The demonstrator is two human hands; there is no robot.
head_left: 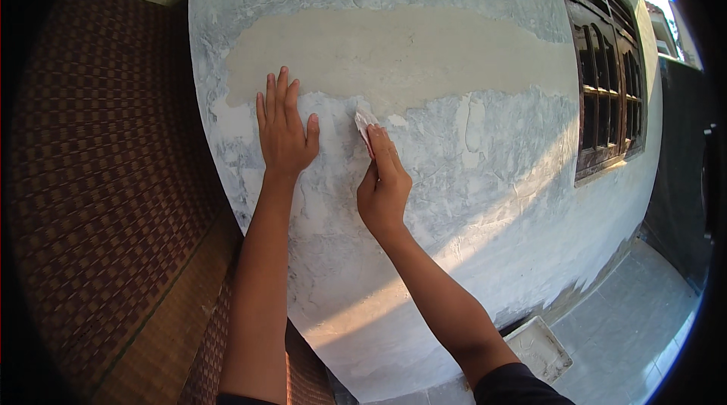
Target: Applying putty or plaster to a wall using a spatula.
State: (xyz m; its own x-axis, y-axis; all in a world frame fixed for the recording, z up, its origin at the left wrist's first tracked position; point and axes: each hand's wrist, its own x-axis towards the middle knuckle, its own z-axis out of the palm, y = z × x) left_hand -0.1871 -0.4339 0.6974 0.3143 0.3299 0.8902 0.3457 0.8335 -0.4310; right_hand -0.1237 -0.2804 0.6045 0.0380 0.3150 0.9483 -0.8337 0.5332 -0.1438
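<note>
In front of me stands a wall point(500, 208) with flaking whitish-blue paint. Across its upper part runs a bare grey-beige patch point(341, 49) with ragged edges. My left hand point(286, 129) lies flat on the wall, fingers spread, its fingertips over the patch's lower edge. To its right, my right hand point(385, 182) is closed around a scraper point(365, 119) with a whitish, smeared blade. The blade tip meets the wall at the patch's lower border. Most of the scraper's handle is hidden by my fingers.
A woven brown mat or panel point(106, 140) rises along the left. A wooden barred window point(609, 87) is set in the wall at the right. On the tiled floor point(628, 306) at lower right sits a shallow, pale tray point(539, 348). Sunlight crosses the lower wall diagonally.
</note>
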